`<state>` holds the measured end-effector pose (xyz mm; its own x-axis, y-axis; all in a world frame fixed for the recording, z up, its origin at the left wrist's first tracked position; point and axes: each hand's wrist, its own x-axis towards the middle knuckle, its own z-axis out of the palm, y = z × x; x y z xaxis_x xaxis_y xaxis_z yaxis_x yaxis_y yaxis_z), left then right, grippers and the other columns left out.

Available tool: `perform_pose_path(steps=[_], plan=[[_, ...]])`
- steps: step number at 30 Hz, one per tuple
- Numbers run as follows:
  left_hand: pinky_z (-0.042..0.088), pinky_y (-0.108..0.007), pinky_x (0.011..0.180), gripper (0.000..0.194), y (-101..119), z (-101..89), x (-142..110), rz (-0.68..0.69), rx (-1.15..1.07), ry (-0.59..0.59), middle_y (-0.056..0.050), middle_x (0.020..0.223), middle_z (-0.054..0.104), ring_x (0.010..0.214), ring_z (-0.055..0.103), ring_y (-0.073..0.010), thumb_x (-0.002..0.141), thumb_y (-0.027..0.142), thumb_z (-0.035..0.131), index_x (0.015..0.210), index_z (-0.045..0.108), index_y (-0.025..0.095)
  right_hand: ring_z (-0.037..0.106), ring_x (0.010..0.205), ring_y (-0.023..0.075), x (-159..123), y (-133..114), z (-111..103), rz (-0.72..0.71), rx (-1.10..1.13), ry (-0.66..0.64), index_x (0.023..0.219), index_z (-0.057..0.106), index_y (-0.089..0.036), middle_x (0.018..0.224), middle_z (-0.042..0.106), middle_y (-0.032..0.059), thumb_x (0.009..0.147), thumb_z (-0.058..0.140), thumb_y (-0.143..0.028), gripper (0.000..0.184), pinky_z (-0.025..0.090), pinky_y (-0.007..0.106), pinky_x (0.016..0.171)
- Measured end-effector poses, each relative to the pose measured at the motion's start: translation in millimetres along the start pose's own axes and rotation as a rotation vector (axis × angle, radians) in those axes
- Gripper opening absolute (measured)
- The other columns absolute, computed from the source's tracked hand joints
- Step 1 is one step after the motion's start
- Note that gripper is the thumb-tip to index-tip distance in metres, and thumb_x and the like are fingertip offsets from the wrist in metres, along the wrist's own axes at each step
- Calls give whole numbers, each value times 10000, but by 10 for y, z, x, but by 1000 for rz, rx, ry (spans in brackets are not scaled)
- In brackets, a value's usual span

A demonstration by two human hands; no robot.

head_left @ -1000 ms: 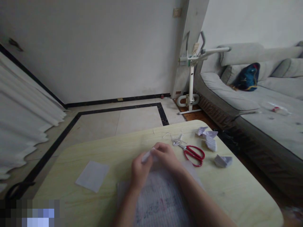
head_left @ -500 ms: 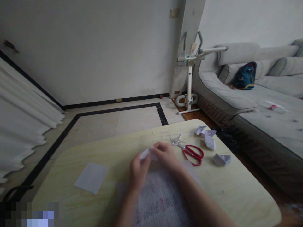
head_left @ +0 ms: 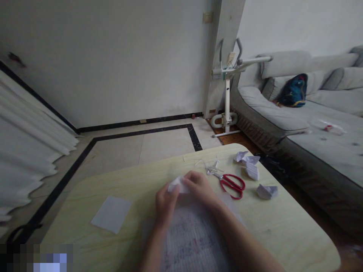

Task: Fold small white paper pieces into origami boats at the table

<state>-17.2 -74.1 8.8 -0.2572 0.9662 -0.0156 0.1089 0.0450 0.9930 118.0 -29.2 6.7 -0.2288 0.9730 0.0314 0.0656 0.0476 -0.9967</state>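
A small piece of folded white paper (head_left: 176, 183) is pinched between my two hands above the table's middle. My left hand (head_left: 165, 202) grips its left side, thumb on top. On its right side my right hand (head_left: 200, 189) holds it with curled fingers. The far part of a lined, written-on sheet (head_left: 193, 238) lies beneath my forearms. A square of plain white paper (head_left: 111, 214) rests flat to the left. Red-handled scissors (head_left: 232, 186) lie to the right of my right hand, their tips by some small white paper scraps (head_left: 213, 167).
Several folded paper pieces (head_left: 252, 170) lie along the right side of the pale wooden table (head_left: 295, 234), with another folded piece (head_left: 267, 191) closer to me. Beyond the right edge stands a grey sofa (head_left: 326, 166); a white exercise machine (head_left: 227, 94) stands behind the table.
The folded paper between my hands has tilted slightly and more of it shows. Both hands stay in nearly the same place, and the whole view has shifted a little.
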Motion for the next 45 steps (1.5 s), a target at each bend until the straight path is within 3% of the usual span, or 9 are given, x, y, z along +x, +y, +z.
perform_pose_path(steps=[5,12,20,26,39,45], plan=[[472,-231,526,360,-47,23,7,-8,62,37,-42,639,679,600,624,-184,741,444,623,765,707,95,517,597,118,0,-27,27,0,-38,7,679,613,-139,632,581,1,794,614,-345,236,394,217,547],[491,-245,535,348,-71,25,19,33,121,174,-55,640,691,617,646,-206,724,438,626,757,697,98,483,578,110,-28,-18,73,-78,-218,-16,672,585,-141,614,554,-4,835,564,-330,250,355,215,529],[498,-239,552,332,-109,32,18,47,79,98,-58,701,712,656,664,-206,741,424,622,820,699,111,445,566,102,-13,48,53,-103,-188,-7,647,515,-157,599,499,-23,844,552,-329,264,331,208,515],[485,-249,526,351,-174,23,31,45,166,144,-52,622,686,603,646,-208,746,447,606,754,695,108,462,572,111,-16,39,69,-73,-200,5,660,550,-151,602,525,-11,844,546,-367,284,340,216,518],[508,-263,572,365,-91,9,28,37,119,123,-65,665,711,652,666,-223,743,456,619,788,727,110,455,578,110,-11,29,57,-80,-174,11,645,519,-156,597,503,-19,838,542,-341,268,350,217,528],[516,-278,597,376,-124,15,28,40,100,141,-80,705,722,679,674,-233,756,452,612,836,726,103,451,558,107,-26,-45,58,-6,-159,20,607,523,-155,575,507,-18,809,581,-364,297,339,214,504]])
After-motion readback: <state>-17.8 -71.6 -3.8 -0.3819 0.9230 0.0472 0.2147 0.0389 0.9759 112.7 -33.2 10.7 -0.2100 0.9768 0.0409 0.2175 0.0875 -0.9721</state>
